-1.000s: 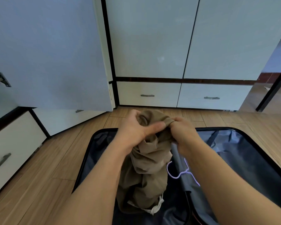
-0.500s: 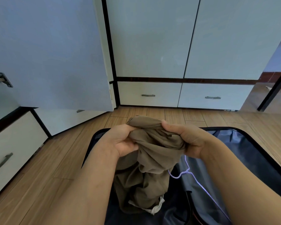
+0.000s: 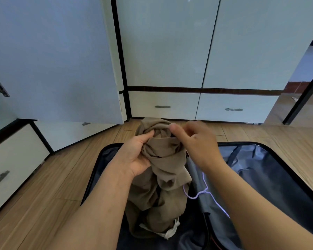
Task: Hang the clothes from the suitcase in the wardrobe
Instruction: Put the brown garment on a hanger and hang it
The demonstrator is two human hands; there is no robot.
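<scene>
Crumpled khaki cloth garment (image 3: 163,159) hanging long axis vertical over open black suitcase (image 3: 287,170); left hand (image 3: 135,156) gripping top bunch, right hand (image 3: 197,141) pinching top fold, equally near.

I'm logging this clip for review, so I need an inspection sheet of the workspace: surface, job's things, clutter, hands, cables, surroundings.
Surface: light wooden plank floor.
Job's things: crumpled khaki cloth garment held up over the open black suitcase with grey lining; white wardrobe doors ahead closed, one door at left swung open.
Clutter: nothing seen.
Hands: left hand grips the garment's side; right hand is blurred at the garment's top, grip unclear.
Cables: thin lilac cord lying in the suitcase.
Surroundings: white drawers with metal handles below the wardrobe doors; dark frame at right.
</scene>
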